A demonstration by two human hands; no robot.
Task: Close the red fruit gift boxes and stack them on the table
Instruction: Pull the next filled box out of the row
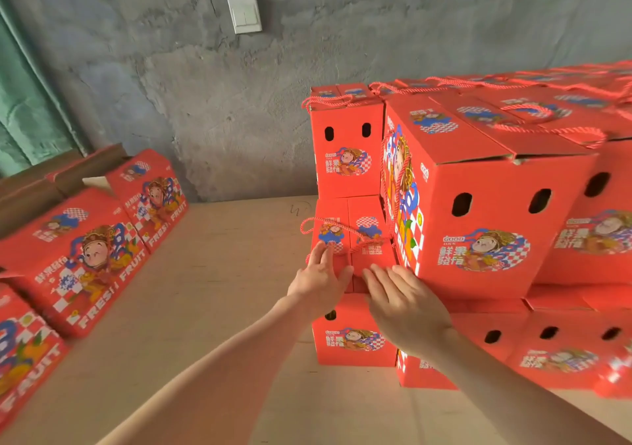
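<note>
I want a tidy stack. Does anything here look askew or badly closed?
Yes: the top front box has its lid flaps slightly lifted, leaving a gap along the front edge, and its rope handle dangles down the side.

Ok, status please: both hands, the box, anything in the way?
Left hand and right hand open, flat on top of low red box. Flaps look down, rope handle lying on top. Taller stacked box close on its right.
</note>
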